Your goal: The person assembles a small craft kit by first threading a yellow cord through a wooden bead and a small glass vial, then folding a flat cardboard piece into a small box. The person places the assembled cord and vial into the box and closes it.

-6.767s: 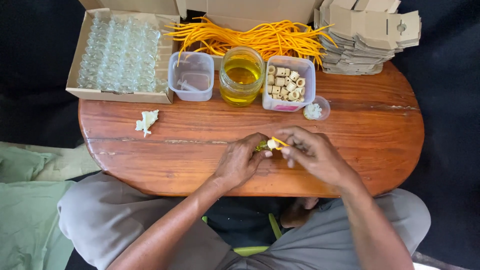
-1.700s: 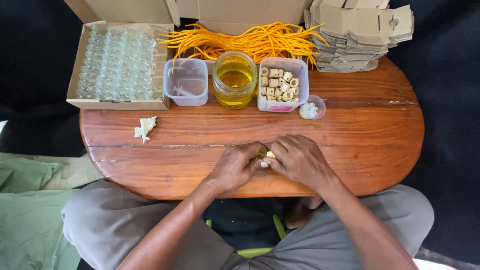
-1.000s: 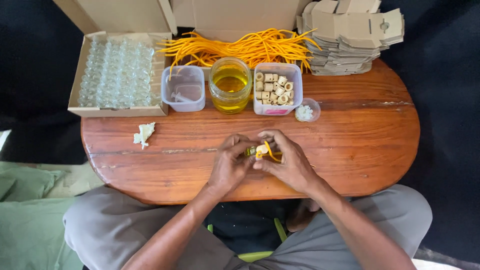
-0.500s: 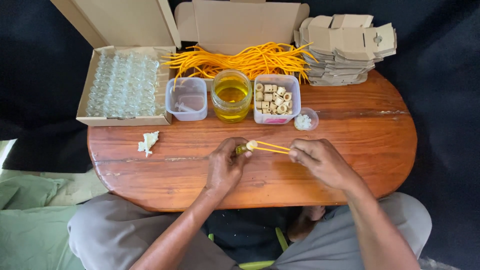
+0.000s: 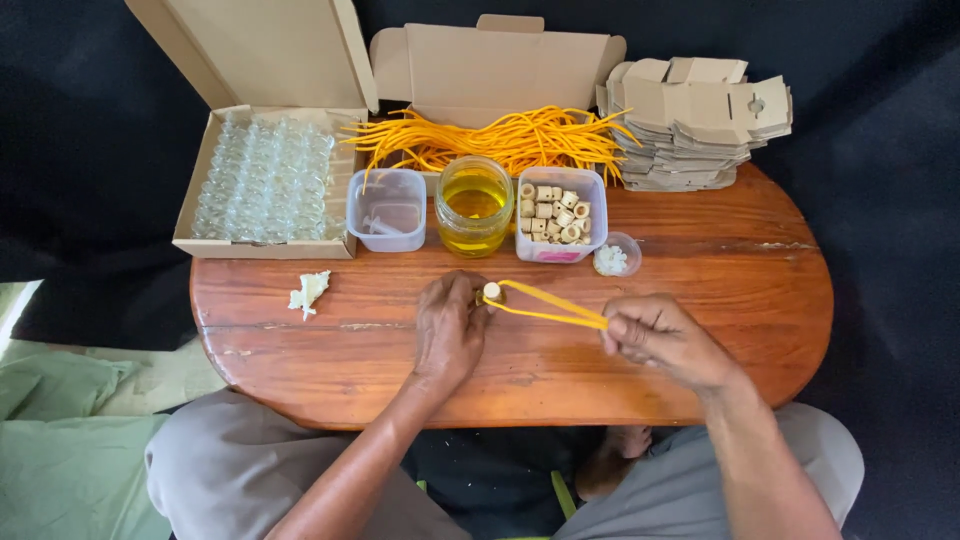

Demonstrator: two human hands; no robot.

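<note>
Left hand (image 5: 448, 328) rests on the wooden table (image 5: 700, 290) and pinches a small bottle (image 5: 489, 293) with a pale cap; the bottle is mostly hidden under the fingers, so only its top shows. Right hand (image 5: 655, 335) is closed around the far end of a yellow cord (image 5: 550, 306), which runs in two strands from the bottle neck to this hand.

In the head view, compared with a second before, the two hands are no longer pressed together over the bottle. The right hand is now well apart from the left one, and the cord is stretched out straight between them. I judge that the cord is now fixed at the bottle neck and is being pulled tight, so the tying step looks close to its end, though the knot itself is too small to see.

Behind the hands stand a clear tub (image 5: 387, 208), a jar of yellow liquid (image 5: 474, 204), a tub of small pale cylinders (image 5: 558, 211) and a tiny dish (image 5: 612, 257). Farther back are a box of glass bottles (image 5: 265, 182), a heap of yellow cords (image 5: 500, 140) and a stack of flat cartons (image 5: 695, 120). A crumpled pale scrap (image 5: 309, 292) lies left of the hands.
</note>
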